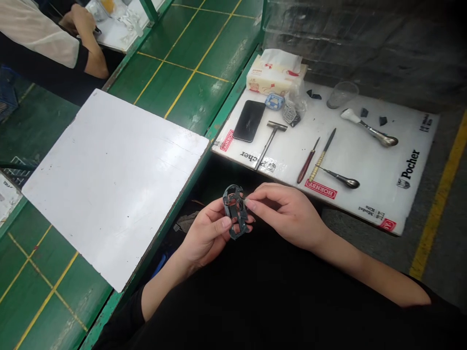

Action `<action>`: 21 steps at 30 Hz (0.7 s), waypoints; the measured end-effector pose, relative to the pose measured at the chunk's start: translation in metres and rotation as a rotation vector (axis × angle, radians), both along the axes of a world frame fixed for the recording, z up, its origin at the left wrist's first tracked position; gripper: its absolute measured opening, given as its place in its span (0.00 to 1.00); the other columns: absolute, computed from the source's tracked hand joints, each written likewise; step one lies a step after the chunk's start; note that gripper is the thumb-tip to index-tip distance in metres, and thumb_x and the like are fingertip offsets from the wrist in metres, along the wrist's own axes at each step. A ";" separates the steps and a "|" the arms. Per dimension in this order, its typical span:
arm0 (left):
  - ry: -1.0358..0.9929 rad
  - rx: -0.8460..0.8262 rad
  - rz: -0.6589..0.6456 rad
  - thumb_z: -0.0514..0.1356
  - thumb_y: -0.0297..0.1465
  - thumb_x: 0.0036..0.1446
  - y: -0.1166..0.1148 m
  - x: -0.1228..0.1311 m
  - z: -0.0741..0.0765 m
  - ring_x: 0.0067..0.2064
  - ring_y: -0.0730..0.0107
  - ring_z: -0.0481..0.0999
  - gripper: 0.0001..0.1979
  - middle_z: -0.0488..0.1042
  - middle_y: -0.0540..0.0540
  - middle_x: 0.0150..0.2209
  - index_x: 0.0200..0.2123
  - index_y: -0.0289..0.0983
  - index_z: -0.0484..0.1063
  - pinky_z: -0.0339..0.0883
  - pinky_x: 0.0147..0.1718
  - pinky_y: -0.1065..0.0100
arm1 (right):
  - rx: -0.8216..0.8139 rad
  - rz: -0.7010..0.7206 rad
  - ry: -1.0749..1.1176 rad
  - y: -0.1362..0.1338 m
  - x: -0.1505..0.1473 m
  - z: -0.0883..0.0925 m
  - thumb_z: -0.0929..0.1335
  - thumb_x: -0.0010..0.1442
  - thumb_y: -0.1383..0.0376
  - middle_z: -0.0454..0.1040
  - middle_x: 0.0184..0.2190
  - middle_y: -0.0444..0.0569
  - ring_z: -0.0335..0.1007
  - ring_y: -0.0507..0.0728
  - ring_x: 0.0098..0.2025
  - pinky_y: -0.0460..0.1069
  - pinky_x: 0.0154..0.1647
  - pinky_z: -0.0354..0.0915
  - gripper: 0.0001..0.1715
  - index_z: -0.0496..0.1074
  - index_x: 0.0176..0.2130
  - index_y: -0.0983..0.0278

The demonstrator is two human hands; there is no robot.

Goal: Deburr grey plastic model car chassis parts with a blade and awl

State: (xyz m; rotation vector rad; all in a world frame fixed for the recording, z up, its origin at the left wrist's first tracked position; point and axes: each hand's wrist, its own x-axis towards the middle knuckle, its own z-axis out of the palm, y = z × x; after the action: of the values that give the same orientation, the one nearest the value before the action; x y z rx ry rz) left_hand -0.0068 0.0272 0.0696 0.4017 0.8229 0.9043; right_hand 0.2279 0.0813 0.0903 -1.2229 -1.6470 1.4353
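In my left hand (209, 231) I hold a dark grey model car body (230, 214) with open window and roof areas, thumb on its near side and fingers beneath. My right hand (280, 209) is closed in a pinch at the far right edge of the body. Thumb and forefinger meet there, and whatever small thing lies between them is too small to make out. The body is held in the air in front of my dark top, between the two work surfaces.
On the white board (365, 204) at right lie a phone (249, 120), a T-shaped metal tool (270, 143), a red-handled tool (309, 161), a file (323, 154), scrapers, a plastic cup (343, 94) and a tissue pack (276, 73). A white sheet (116, 184) covers the green bench; a co-worker's arm (91, 48) is beyond.
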 end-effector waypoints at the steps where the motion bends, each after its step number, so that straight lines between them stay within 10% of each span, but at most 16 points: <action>1: -0.018 -0.005 0.006 0.85 0.39 0.62 0.000 0.000 -0.001 0.53 0.52 0.92 0.30 0.90 0.38 0.54 0.64 0.39 0.87 0.88 0.58 0.53 | -0.005 -0.010 0.006 0.000 0.002 0.000 0.76 0.78 0.54 0.89 0.42 0.49 0.84 0.60 0.41 0.55 0.42 0.77 0.13 0.91 0.43 0.55; 13: -0.162 -0.051 0.127 0.84 0.34 0.64 0.006 -0.002 -0.010 0.57 0.57 0.92 0.30 0.90 0.42 0.57 0.67 0.42 0.85 0.90 0.58 0.58 | -0.339 -0.402 -0.020 -0.034 0.045 -0.030 0.80 0.70 0.35 0.79 0.30 0.46 0.72 0.56 0.31 0.50 0.32 0.69 0.32 0.88 0.44 0.61; 21: -0.192 -0.034 0.077 0.83 0.34 0.63 0.018 0.007 -0.016 0.55 0.58 0.91 0.29 0.88 0.42 0.62 0.66 0.42 0.86 0.90 0.57 0.59 | 0.072 -0.720 -0.596 -0.014 0.152 -0.056 0.75 0.72 0.38 0.87 0.49 0.63 0.82 0.69 0.47 0.64 0.53 0.77 0.33 0.89 0.51 0.64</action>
State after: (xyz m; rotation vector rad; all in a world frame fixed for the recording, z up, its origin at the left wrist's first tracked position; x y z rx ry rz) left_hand -0.0003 0.0455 0.0533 0.2500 0.6800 0.9829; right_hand 0.3804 0.0670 0.0339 -2.0544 -1.3384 0.5871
